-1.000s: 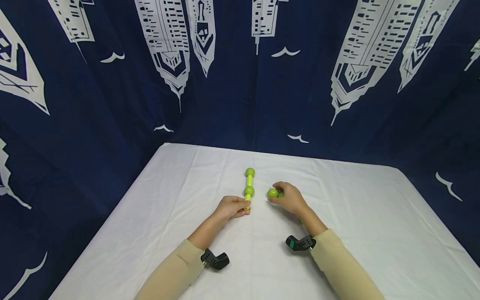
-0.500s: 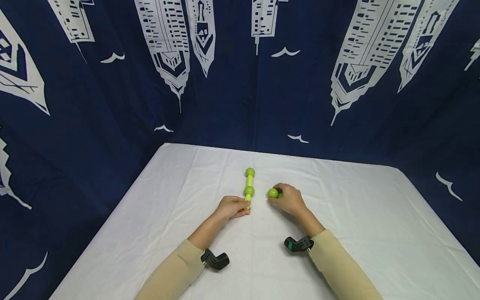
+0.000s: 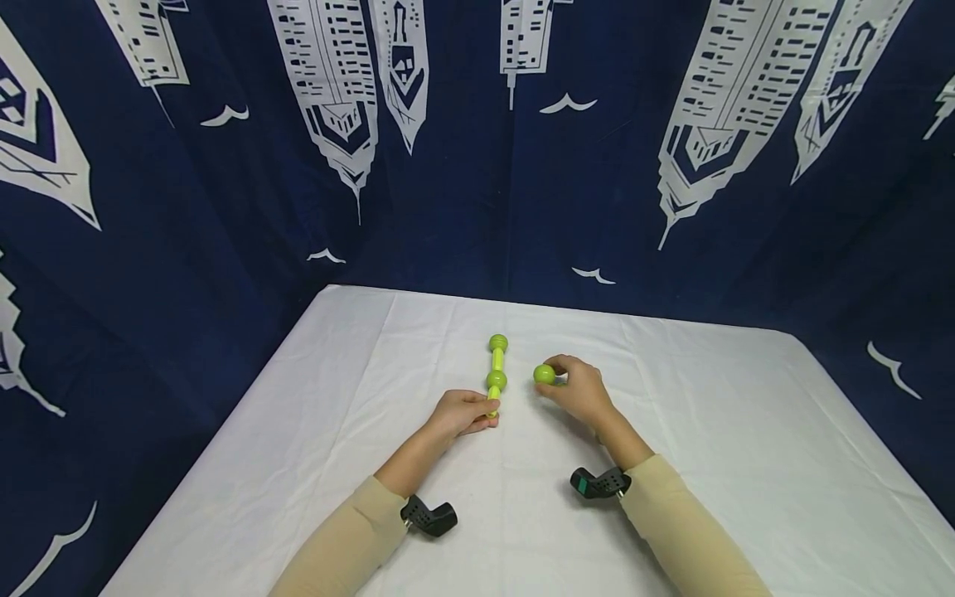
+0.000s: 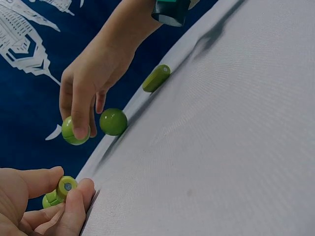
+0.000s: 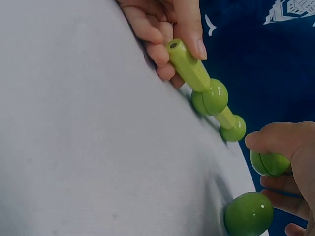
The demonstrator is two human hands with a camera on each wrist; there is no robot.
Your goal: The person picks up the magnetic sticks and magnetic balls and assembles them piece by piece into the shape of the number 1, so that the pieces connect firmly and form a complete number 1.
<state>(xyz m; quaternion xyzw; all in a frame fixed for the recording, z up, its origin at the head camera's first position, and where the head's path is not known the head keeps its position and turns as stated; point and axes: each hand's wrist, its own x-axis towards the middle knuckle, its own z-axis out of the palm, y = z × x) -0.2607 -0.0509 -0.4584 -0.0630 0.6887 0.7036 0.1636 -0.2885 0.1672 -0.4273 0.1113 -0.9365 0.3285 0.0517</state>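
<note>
My left hand (image 3: 464, 412) pinches the near stick (image 5: 189, 66) of a lime-green chain between thumb and fingers. The chain runs away from me: stick, ball (image 5: 210, 97), second stick (image 5: 226, 118), far ball (image 3: 498, 342). A grey round spot shows in the held stick's end in the left wrist view. To the right of the chain, my right hand (image 3: 580, 390) pinches a loose green ball (image 3: 544, 374), apart from the chain. Another green ball (image 5: 249, 214) sits on the table close by that hand, hidden behind it in the head view.
A short green stick (image 4: 156, 78) lies on the white-clothed table (image 3: 709, 431) beyond the loose ball. A dark blue curtain (image 3: 462, 232) with white building prints hangs behind the table. Both sleeves carry black wrist cameras (image 3: 429, 516).
My right hand has shifted slightly up in the head view with its ball, and the second ball beside it has gone from sight there. My left hand and the chain stay put.
</note>
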